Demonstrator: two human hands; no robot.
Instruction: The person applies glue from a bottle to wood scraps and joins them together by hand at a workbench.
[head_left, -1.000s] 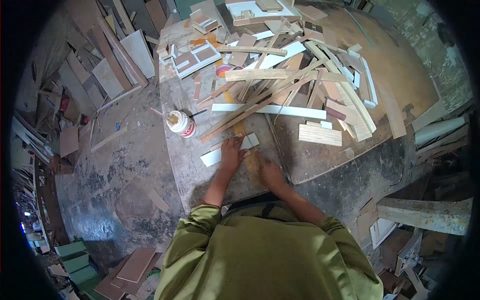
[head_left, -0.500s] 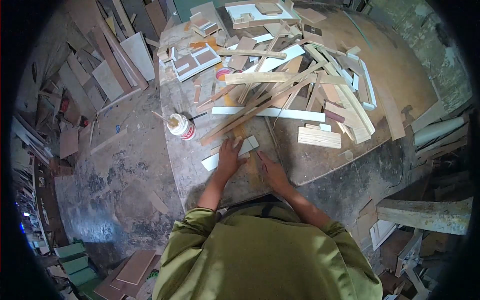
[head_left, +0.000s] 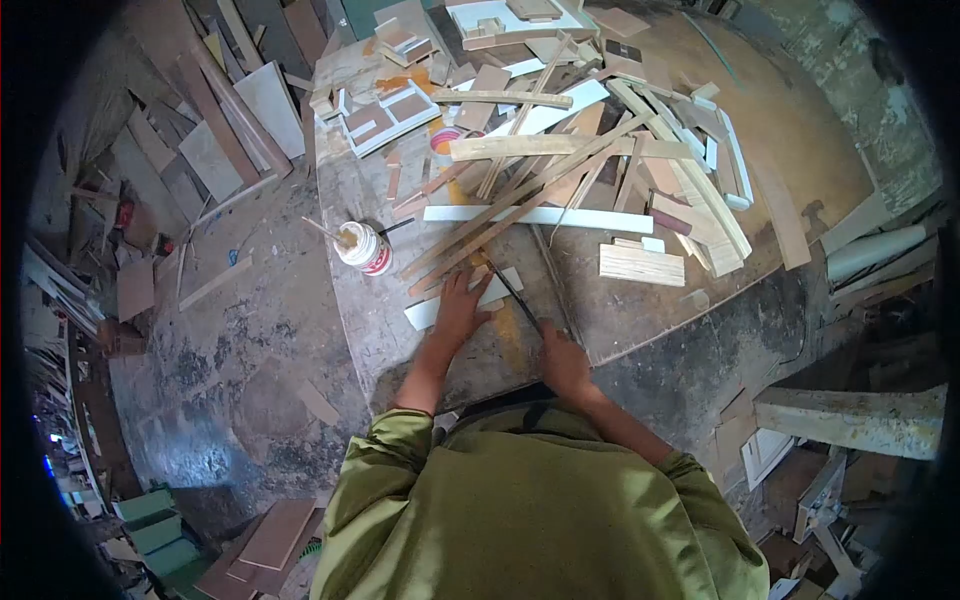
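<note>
— What is held in the right hand (head_left: 563,362)?
— A dark stick (head_left: 515,295) is pinched, its tip beside the white strip (head_left: 425,314).
— And the left hand (head_left: 460,308)?
— It is spread flat on that strip near the table (head_left: 395,345) edge; a glue pot (head_left: 363,250) and wood scraps (head_left: 560,170) are seen beyond.

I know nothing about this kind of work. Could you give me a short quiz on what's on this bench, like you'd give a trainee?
1. True or false: the left hand lies flat on a white strip.
2. What does the right hand hold? A) a hammer B) a thin dark tool C) a saw
3. Fill the gap: a wooden ___ pokes out of the white pot with the red label.

Key: 1 true; 2 B; 3 stick.
</note>
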